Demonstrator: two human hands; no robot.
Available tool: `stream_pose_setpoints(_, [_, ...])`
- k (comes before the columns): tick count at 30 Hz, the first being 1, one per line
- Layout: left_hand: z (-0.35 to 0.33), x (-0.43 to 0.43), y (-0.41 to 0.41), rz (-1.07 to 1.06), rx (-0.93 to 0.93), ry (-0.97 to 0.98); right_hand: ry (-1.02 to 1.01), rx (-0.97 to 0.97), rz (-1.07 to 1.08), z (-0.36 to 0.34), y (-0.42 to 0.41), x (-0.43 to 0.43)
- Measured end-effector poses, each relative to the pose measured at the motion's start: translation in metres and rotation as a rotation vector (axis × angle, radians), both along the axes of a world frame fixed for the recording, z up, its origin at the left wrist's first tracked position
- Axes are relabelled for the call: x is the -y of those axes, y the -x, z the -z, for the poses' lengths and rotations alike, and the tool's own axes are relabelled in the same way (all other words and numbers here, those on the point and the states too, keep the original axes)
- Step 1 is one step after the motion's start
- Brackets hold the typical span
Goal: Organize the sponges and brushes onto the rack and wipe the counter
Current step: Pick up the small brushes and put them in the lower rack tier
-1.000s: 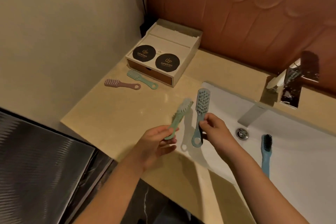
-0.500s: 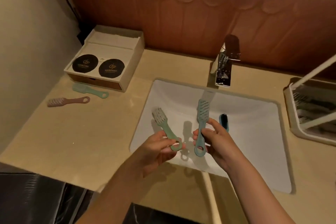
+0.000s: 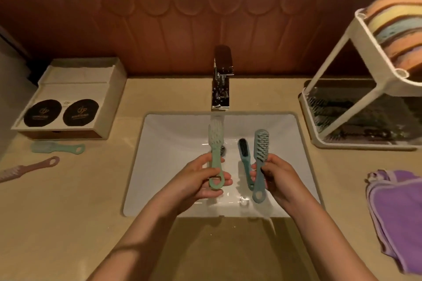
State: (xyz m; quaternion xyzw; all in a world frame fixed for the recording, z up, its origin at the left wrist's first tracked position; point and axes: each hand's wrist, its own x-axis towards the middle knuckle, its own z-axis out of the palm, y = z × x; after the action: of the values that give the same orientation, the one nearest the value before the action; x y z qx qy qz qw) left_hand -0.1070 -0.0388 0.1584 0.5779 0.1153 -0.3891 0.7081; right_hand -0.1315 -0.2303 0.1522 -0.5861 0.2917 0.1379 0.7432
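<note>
Centre frame, over the sink (image 3: 173, 178): left hand (image 3: 201, 180) closed round the handle of a pale green brush (image 3: 215, 155), bristle head pointing up-frame toward the faucet (image 3: 221, 80). Right hand (image 3: 276, 175) pinches a grey-blue brush (image 3: 260, 162) mid-handle, held upright too. Between them a dark-bristled brush (image 3: 243, 155) lies in the basin. Rack (image 3: 365, 144) at right of frame, well apart from both hands; sponges (image 3: 392, 29) already stacked on its upper tier. At left on the counter (image 3: 68, 223): a mint brush (image 3: 57, 147) and a pink brush (image 3: 29, 167), not yet gathered. Purple cloth (image 3: 397, 207) lies at the right edge. Step, as I read it: gathering brushes for the rack. The next move likely calls for carrying both rightward and setting them in a tier, then returning for the other three; wiping last.
</note>
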Motion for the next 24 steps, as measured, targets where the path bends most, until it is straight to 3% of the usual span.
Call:
stream_pose_setpoints(11, [-0.011,0.074,-0.012,0.056,0.052,-0.008,0.039,0.163,0.080,0.001,0.009,0.065])
stream_pose_setpoints(18, [-0.009,0.120,-0.007,0.104,0.106,-0.047,0.477,0.286,-0.083,0.005,0.021,0.115])
stream_pose_setpoints(24, [-0.007,0.156,-0.002,0.078,0.131,-0.088,0.617,0.286,-0.060,0.012,0.017,0.167])
